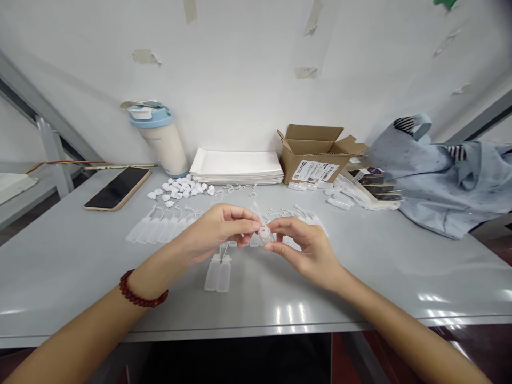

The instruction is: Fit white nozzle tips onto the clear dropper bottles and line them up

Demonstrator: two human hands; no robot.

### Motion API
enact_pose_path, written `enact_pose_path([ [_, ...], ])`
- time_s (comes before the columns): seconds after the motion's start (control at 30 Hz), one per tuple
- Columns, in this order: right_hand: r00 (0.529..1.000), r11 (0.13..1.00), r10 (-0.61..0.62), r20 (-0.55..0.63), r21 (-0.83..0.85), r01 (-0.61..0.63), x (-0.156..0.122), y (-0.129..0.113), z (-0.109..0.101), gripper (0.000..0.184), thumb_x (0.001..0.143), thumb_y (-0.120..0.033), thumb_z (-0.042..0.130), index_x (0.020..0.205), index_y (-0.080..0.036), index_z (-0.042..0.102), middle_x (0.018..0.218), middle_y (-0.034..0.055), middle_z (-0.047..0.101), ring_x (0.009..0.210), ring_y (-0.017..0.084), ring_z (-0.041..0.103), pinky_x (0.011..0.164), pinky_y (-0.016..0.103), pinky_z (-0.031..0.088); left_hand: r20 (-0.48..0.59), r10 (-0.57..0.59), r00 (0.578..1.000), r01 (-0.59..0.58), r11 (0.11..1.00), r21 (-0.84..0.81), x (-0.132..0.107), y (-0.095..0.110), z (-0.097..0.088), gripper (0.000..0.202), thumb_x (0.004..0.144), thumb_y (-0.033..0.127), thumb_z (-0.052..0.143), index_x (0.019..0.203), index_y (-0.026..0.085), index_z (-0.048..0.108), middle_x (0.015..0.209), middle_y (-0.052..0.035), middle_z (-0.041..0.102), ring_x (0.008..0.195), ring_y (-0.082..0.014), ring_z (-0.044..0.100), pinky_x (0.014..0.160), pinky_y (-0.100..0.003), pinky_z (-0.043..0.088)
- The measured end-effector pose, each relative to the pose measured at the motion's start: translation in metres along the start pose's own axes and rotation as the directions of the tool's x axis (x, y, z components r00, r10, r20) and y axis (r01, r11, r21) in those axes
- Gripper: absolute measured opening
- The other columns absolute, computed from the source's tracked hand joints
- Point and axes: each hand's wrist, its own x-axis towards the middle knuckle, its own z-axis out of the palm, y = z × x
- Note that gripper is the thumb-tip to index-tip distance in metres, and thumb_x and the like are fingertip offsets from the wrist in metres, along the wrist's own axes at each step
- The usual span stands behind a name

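A small translucent plastic bottle (265, 233) is held above the table with its uncapped neck facing me. My right hand (306, 242) grips its body between thumb and fingers. At the neck, the fingertips of my left hand (224, 229) pinch together on what looks like the bottle's thin white strap (258, 210); the exact hold is partly hidden. Two similar bottles with straps (218, 273) lie side by side below my left hand. A row of more strapped bottles (154, 226) runs behind both hands, partly covered by them.
White caps (180, 188) lie in a pile, with loose straps (238, 189) beside it. Further back are a phone (118, 188), a tumbler (162, 141), stacked white envelopes (236, 166), an open cardboard box (316, 157), bagged items (370, 184) and a blue cloth bag (436, 176). Unstrapped bottles (340, 200) lie near the box.
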Motion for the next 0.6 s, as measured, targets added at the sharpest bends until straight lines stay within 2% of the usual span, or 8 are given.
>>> enact_pose_path([
  [0.13, 0.999, 0.998, 0.003, 0.044, 0.064, -0.006, 0.0007, 0.0000, -0.0006, 0.019, 0.084, -0.021, 0.069, 0.102, -0.023, 0.066, 0.086, 0.0025, 0.072, 0.072, 0.017, 0.063, 0.068, 0.031, 0.053, 0.021, -0.052, 0.998, 0.051, 0.999, 0.016, -0.0005, -0.0009, -0.0009, 0.017, 0.080, 0.030, 0.066, 0.072, 0.016, 0.071, 0.056, 0.0027, 0.054, 0.051, -0.0086, 0.046, 0.050, -0.022, 0.038],
  [0.27, 0.998, 0.990, 0.018, 0.061, 0.138, -0.026, 0.0017, -0.0005, -0.0003, 0.022, 0.083, -0.018, 0.070, 0.105, -0.023, 0.068, 0.089, 0.0028, 0.072, 0.075, 0.017, 0.064, 0.071, 0.031, 0.052, 0.025, -0.054, 0.998, 0.053, 0.997, 0.051, -0.0013, -0.0007, -0.0023, 0.014, 0.082, 0.026, 0.064, 0.073, 0.016, 0.071, 0.046, 0.0059, 0.051, 0.045, -0.0059, 0.042, 0.050, -0.020, 0.034],
  [0.47, 0.994, 0.966, 0.052, 0.098, 0.248, -0.075, 0.0031, -0.0022, -0.0016, 0.031, 0.087, -0.014, 0.065, 0.111, -0.032, 0.070, 0.095, -0.0013, 0.074, 0.082, 0.015, 0.065, 0.074, 0.029, 0.051, -0.030, 0.021, 0.999, -0.019, 0.997, 0.076, -0.0006, 0.0006, 0.0019, 0.013, 0.081, 0.022, 0.064, 0.071, 0.017, 0.070, 0.045, 0.0079, 0.050, 0.046, -0.0046, 0.043, 0.051, -0.018, 0.034],
  [0.6, 0.992, 0.950, 0.072, 0.106, 0.296, -0.100, 0.0051, -0.0020, -0.0032, 0.036, 0.088, -0.013, 0.064, 0.112, -0.038, 0.070, 0.098, -0.0048, 0.075, 0.084, 0.013, 0.065, 0.077, 0.027, 0.051, -0.023, 0.036, 0.999, -0.034, 0.996, 0.081, -0.0028, 0.0037, 0.0032, 0.014, 0.083, 0.024, 0.063, 0.076, 0.017, 0.072, 0.048, 0.0060, 0.056, 0.047, -0.0060, 0.049, 0.051, -0.018, 0.040],
])
